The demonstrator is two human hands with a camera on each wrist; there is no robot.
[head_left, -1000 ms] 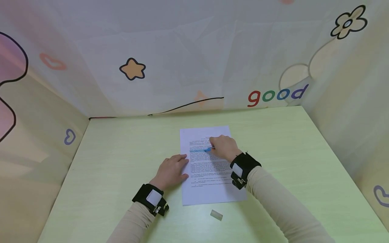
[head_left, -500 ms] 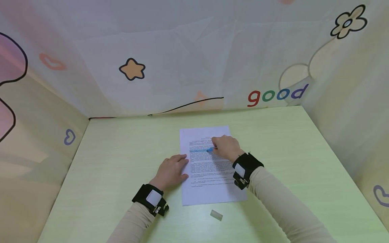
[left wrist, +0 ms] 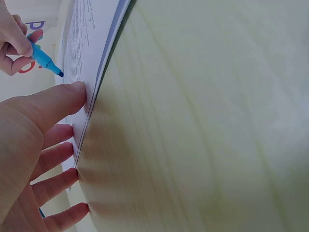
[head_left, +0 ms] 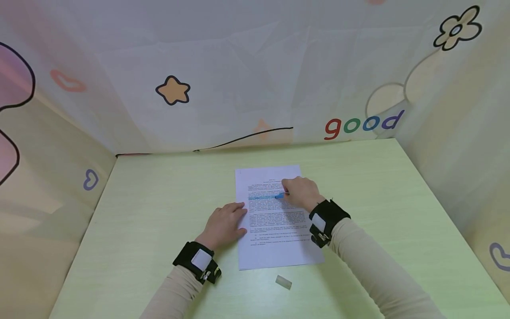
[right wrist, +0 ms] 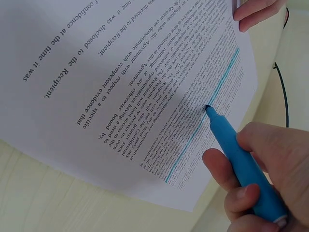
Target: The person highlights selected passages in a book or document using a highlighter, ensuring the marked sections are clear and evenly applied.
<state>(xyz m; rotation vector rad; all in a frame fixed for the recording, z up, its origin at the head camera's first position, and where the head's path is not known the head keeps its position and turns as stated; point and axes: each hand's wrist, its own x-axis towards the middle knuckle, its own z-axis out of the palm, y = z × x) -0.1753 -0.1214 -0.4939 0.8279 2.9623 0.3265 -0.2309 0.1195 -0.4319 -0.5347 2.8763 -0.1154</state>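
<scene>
A white printed sheet [head_left: 275,257] lies on the table, and a blue line [right wrist: 227,70] runs across part of its text. My right hand [head_left: 302,192] grips a blue highlighter [right wrist: 244,166] between thumb and fingers. Its dark tip [right wrist: 208,108] is at the text, along the blue line; in the head view the tip is over the upper half of the page. My left hand [head_left: 224,226] rests at the sheet's left edge, fingers spread and fairly straight. In the left wrist view its thumb [left wrist: 72,96] lies on the paper and the other fingertips touch near the edge.
A small grey rectangular piece [head_left: 283,282] lies on the pale green table [head_left: 159,195], just in front of the sheet. A printed cloth backdrop [head_left: 239,79] stands behind the table and along both sides. Each wrist wears a black band [head_left: 330,221].
My right hand has moved a little to the right with the highlighter, and the blue line on the page reaches further right. My left hand has stayed put.
</scene>
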